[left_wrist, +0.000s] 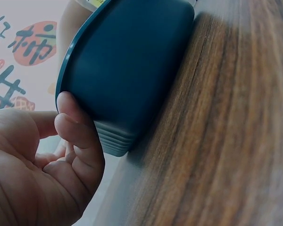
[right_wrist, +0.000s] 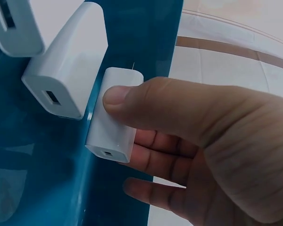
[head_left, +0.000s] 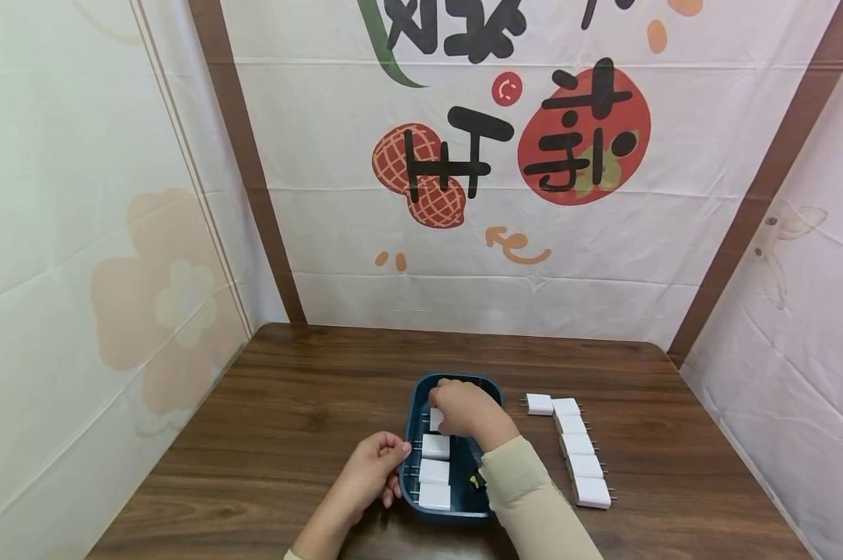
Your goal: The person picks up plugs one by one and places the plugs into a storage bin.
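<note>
A dark blue tray stands on the table, and my left hand pinches its left rim between thumb and fingers. Over the tray's far part, my right hand holds a white USB charger between thumb and fingers. That charger's USB port and a thin metal pin show in the right wrist view. Three more white chargers lie inside the tray in a column along its left side, pins pointing left. The left wrist view shows the tray's outer wall beside the left thumb and fingers.
Right of the tray, several white chargers lie in a column with pins to the right; one charger beside its far end points left. A small yellow patch shows by the right sleeve. Printed cloth walls surround the wooden table.
</note>
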`<state>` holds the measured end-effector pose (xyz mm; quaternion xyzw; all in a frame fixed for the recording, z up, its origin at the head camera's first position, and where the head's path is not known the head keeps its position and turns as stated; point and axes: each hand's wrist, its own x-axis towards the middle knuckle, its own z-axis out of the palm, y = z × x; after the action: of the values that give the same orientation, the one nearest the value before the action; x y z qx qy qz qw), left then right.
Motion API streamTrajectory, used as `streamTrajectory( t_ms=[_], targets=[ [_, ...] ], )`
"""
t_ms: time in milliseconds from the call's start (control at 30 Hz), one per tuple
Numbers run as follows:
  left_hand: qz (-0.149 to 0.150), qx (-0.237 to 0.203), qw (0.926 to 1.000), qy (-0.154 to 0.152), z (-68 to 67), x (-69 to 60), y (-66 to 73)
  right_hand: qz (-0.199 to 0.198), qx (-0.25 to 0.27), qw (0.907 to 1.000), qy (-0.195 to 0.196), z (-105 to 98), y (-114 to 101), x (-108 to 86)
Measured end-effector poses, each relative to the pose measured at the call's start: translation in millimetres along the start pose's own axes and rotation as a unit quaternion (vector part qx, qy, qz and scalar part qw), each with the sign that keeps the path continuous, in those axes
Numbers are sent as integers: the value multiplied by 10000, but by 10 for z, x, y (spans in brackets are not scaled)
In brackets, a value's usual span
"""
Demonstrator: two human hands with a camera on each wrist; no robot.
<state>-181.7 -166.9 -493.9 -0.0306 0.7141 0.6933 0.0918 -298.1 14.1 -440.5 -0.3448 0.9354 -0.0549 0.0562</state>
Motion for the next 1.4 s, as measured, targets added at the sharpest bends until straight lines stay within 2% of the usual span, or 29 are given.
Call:
streamTrajectory(
  t_ms=[833,1400],
  targets=[
    [-52,72,10000,-2,4,17,-1,-87,-318,9994,84,47,-47,5],
    [-142,77,9999,-11,-9,36,-8,-5,-353,9993,-75,97,-61,56]
  ],
)
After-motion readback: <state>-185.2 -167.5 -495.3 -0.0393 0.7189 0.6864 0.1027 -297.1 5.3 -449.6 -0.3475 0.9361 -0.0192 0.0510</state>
